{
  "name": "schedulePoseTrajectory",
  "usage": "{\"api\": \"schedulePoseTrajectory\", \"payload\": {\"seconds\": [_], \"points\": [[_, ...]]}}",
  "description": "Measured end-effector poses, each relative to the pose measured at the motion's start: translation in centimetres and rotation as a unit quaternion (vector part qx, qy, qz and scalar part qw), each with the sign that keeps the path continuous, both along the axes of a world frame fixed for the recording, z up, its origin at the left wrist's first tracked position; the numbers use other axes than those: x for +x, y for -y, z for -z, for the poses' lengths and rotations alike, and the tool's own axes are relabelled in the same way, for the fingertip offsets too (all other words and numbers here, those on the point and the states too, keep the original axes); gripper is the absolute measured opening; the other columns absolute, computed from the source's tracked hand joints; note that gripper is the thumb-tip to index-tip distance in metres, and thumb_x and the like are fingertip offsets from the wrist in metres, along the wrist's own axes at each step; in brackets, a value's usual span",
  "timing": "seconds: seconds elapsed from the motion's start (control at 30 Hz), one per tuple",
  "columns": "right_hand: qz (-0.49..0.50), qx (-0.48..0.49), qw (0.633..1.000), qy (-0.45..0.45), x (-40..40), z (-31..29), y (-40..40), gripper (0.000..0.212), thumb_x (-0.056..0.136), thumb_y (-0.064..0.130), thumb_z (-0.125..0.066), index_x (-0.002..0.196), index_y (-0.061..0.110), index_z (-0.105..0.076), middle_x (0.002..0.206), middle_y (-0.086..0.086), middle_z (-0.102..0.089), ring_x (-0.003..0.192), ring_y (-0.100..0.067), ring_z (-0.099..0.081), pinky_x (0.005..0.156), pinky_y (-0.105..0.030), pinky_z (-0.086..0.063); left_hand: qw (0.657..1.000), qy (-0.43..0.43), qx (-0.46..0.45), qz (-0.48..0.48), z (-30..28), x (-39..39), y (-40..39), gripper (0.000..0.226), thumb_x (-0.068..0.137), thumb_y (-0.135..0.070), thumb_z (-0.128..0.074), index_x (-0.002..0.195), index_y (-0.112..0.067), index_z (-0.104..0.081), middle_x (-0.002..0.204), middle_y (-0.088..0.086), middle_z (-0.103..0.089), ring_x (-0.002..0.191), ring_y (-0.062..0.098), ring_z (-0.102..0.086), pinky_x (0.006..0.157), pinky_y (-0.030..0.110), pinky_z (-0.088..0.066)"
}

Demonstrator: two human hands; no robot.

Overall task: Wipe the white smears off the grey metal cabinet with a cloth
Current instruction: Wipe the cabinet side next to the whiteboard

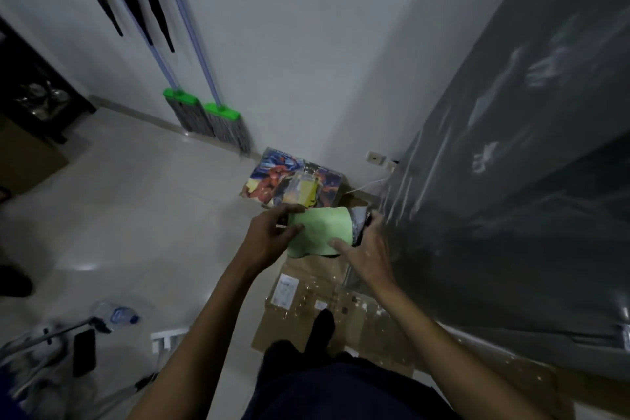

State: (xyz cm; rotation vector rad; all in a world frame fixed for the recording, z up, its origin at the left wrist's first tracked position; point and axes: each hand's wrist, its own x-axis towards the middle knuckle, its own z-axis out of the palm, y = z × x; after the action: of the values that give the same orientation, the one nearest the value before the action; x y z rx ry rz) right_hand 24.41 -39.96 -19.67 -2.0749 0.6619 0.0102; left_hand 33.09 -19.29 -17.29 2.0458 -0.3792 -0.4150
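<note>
Cloth (pixel 318 232), pale green, sits between both hands, low in front of the person and just left of the cabinet (pixel 531 181). Left hand (pixel 269 235) pinches its left edge with thumb and curled fingers; right hand (pixel 368 252) lies flatter, thumb resting on the cloth's lower right corner, while its fingers reach past toward something dark beyond, and whether they grip anything I cannot tell. Cabinet rises on the right, its grey face streaked with smears (pixel 484 155), some like handprints higher up and long thin runs lower down. Wiping has not begun, by the look of it; the step in hand seems to be readying the cloth. To do it well, fold the cloth into a flat pad that fills one palm, so pressure spreads evenly and a clean face can be turned out once one is soiled. Start on the upper smears and work downward, so loosened residue is not dragged over cleaned metal. Cardboard (pixel 306 310) lying on the floor at the cabinet's foot could slide underfoot, so stand steadily.
</note>
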Motion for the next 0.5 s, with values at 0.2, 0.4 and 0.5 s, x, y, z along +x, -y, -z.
{"api": "schedulePoseTrajectory", "payload": {"seconds": [0.2, 0.4, 0.5], "points": [[-0.045, -0.027, 0.998, 0.028, 5.1, 0.3, 0.9, 0.028, 0.084, 0.041, -0.083, 0.11, 0.037, -0.075, 0.094, 0.027, -0.068, 0.098, -0.005, -0.067, 0.066, -0.016, -0.04, 0.993, 0.043, 0.074, 0.079, 0.6, 6.1, 0.4, 0.06, 0.08, -0.007, -0.087, 0.135, -0.006, -0.063, 0.13, 0.016, -0.06, 0.114, 0.032, -0.062, 0.094, 0.049, -0.057], [0.038, -0.12, 0.991, 0.04, 9.2, 0.4, 1.4, 0.02, 0.081, 0.041, -0.087, 0.092, 0.036, -0.071, 0.104, 0.007, -0.042, 0.103, -0.005, -0.032, 0.08, -0.009, -0.028, 0.975, 0.122, 0.068, 0.172, 1.5, 14.8, 2.6, 0.026, 0.088, -0.014, -0.082, 0.111, -0.01, -0.071, 0.102, 0.008, -0.066, 0.089, 0.025, -0.061, 0.075, 0.042, -0.054], [0.085, -0.14, 0.986, 0.043, 11.9, -0.4, 1.8, 0.019, 0.085, 0.033, -0.086, 0.092, 0.022, -0.073, 0.115, 0.007, -0.044, 0.11, -0.003, -0.035, 0.087, -0.016, -0.029, 0.958, 0.15, 0.065, 0.237, 1.3, 19.8, 5.0, 0.019, 0.089, -0.016, -0.08, 0.106, -0.01, -0.075, 0.093, 0.005, -0.068, 0.083, 0.025, -0.063, 0.072, 0.029, -0.04]]}}
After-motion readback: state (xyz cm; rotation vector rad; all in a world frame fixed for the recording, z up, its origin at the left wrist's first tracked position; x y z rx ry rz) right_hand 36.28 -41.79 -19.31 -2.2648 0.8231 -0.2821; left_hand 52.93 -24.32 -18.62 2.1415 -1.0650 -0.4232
